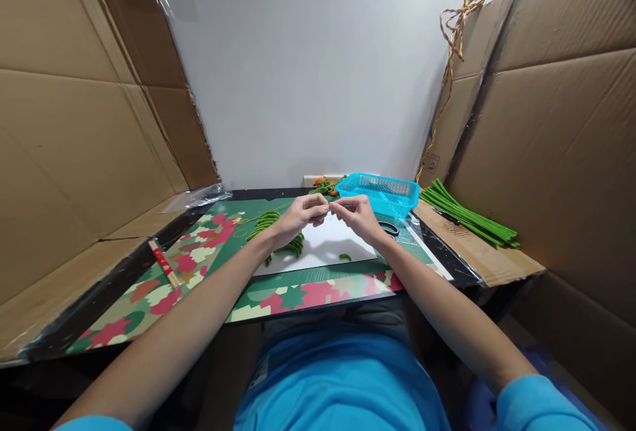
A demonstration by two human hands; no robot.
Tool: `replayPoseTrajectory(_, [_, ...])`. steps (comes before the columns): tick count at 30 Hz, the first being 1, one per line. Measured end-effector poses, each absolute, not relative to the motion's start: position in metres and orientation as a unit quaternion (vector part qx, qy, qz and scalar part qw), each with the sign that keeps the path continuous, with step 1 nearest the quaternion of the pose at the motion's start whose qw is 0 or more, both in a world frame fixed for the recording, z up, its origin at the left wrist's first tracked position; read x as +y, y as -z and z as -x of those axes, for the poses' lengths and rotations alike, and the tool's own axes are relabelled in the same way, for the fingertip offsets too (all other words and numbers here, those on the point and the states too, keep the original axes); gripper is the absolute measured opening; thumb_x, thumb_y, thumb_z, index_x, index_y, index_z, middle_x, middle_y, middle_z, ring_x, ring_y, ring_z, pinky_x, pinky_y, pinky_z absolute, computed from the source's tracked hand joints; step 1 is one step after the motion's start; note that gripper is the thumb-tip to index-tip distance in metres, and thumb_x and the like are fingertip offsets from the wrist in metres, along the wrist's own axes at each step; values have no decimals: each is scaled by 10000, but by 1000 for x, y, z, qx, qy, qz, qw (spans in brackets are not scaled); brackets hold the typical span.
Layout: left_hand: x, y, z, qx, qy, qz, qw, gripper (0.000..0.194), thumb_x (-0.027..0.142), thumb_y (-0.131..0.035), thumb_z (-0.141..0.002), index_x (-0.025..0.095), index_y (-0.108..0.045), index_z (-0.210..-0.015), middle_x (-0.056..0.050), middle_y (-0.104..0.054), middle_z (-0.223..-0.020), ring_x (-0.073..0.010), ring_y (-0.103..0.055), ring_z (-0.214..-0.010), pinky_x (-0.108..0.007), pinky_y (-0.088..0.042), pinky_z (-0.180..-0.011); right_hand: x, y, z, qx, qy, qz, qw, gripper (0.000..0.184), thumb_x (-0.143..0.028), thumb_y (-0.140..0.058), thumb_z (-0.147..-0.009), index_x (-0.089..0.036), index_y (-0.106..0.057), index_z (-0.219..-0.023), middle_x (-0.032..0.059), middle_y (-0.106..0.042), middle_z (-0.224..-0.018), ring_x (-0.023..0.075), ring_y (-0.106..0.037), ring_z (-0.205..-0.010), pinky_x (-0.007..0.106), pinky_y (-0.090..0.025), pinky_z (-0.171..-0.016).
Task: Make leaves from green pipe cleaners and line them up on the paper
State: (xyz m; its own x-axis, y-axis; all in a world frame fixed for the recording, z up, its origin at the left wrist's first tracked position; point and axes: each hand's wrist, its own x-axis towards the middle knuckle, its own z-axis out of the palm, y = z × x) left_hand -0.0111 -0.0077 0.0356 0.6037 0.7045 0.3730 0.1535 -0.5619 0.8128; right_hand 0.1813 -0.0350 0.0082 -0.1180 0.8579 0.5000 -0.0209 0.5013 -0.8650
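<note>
Bare white paper (325,252) at six o'clock, blue basket (397,207) at one! Left hand (304,214), right hand (356,215) arch inward, fingers pinched, contents unclear.

From the paper (325,250) on the mat (313,290), the basket (405,206) lies at one o'clock, pipe cleaners (470,217) at two, sticks (163,263) at nine.

Wall (298,87): evenly bright
Light: seems from above
Paper (325,255): soft shadows below left hand (302,212) and right hand (356,215)
Clear plastic (201,196): small glare
Lower corners: dim
Edges: stretched by wide lens
Fingertips: too small for fine detail
</note>
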Motion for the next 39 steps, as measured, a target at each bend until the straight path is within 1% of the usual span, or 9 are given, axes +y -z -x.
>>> replayPoseTrajectory(3, [-14, -41, 9, 267, -368, -833, 316, 228, 414, -690, -948, 194, -683, -888, -15, -648, -812, -174, -583, -770, -285, -471, -729, -33, -8, -183, -616, -439, 326, 567, 412, -564, -782, -761, -187, -667, -638, -36, -472, -546, 93, -319, -493, 261, -224, -475])
replayPoseTrajectory(7, [-18, -42, 8, 273, -373, -854, 239, 157, 379, -722, -885, 223, -723, -901, -46, -694, -905, -225, -574, -864, -317, -447, -839, -31, -9, -186, -600, -497, 328, 534, 390, -519, -806, -703, -186, -617, -629, -32, -494, -568, 73, -283, -471, 255, -193, -438])
replayPoseTrajectory(14, [-11, -32, 9, 295, -376, -854, 206, 217, 419, -678, -948, 209, -721, -915, -22, -689, -820, -189, -575, -755, -287, -431, -729, -29, -10, -187, -626, -442, 350, 539, 389, -516, -773, -761, -187, -628, -614, -41, -476, -540, 77, -325, -469, 241, -235, -443])
replayPoseTrajectory(18, [-7, -27, 9, 316, -371, -845, 221, 246, 398, -708, -971, 166, -695, -892, 6, -657, -776, -161, -607, -721, -293, -491, -704, -30, -8, -184, -647, -348, 371, 567, 278, -401, -797, -752, -179, -693, -622, 6, -589, -604, 119, -461, -581, 241, -305, -513])
replayPoseTrajectory(23, [1, -20, 9, 337, -347, -830, 278, 228, 367, -693, -1012, 141, -689, -984, -14, -693, -900, -153, -665, -753, -319, -585, -710, -30, -5, -183, -657, -278, 388, 584, 221, -314, -780, -753, -190, -691, -593, -12, -530, -538, 129, -417, -575, 258, -293, -534])
replayPoseTrajectory(29, [9, -19, 12, 331, -303, -799, 402, 292, 422, -627, -1054, 137, -689, -1070, -20, -705, -899, -128, -660, -677, -279, -585, -626, -25, -4, -188, -624, -260, 387, 627, 357, -502, -725, -851, -195, -671, -677, 23, -631, -679, 142, -513, -613, 250, -385, -532])
replayPoseTrajectory(32, [2, -24, 12, 321, -286, -787, 442, 340, 461, -604, -1062, 134, -692, -1033, -7, -699, -842, -111, -630, -610, -258, -562, -582, -22, -2, -187, -613, -292, 375, 631, 460, -643, -701, -853, -195, -674, -756, 13, -643, -690, 116, -493, -502, 246, -387, -439])
replayPoseTrajectory(35, [-11, -30, 9, 311, -280, -781, 464, 418, 524, -605, -1047, 128, -709, -965, -7, -718, -804, -83, -566, -514, -230, -501, -515, -24, -1, -184, -620, -327, 354, 619, 536, -717, -707, -824, -183, -688, -781, 11, -666, -694, 96, -480, -417, 254, -413, -382])
replayPoseTrajectory(39, [-26, -37, 4, 306, -272, -777, 478, 543, 633, -694, -944, 97, -768, -897, -94, -795, -853, -44, -465, -411, -224, -367, -423, -28, -2, -180, -629, -337, 341, 612, 542, -710, -739, -805, -172, -714, -752, 19, -678, -631, 120, -536, -418, 268, -473, -391])
